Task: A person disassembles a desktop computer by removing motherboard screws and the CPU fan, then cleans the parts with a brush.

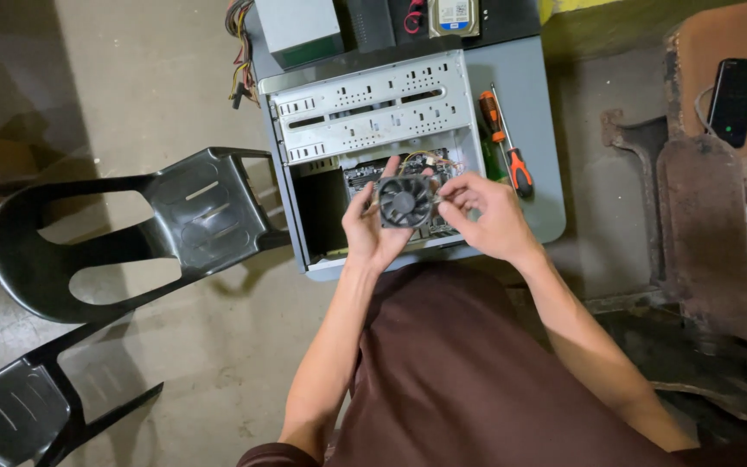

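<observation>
Head view: fingers of the left hand (pixel 372 232) and right hand (pixel 488 216) close on opposite edges of a black cooling fan (pixel 405 201), held just above the open computer case (pixel 373 130). Two orange-handled screwdrivers (pixel 505 143) lie right of the case. The fan appears mid-handling over the board; seating it calls for careful alignment.

motherboard (pixel 365 173) mostly hidden behind fan (pixel 404 201), power supply (pixel 297 28) cut off by top edge

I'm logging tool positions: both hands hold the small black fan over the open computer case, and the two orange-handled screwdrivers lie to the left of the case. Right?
Not quite. The head view shows the screwdrivers lying to the right of the computer case, not the left. Both hands, left and right, do hold the black fan over it.
</observation>
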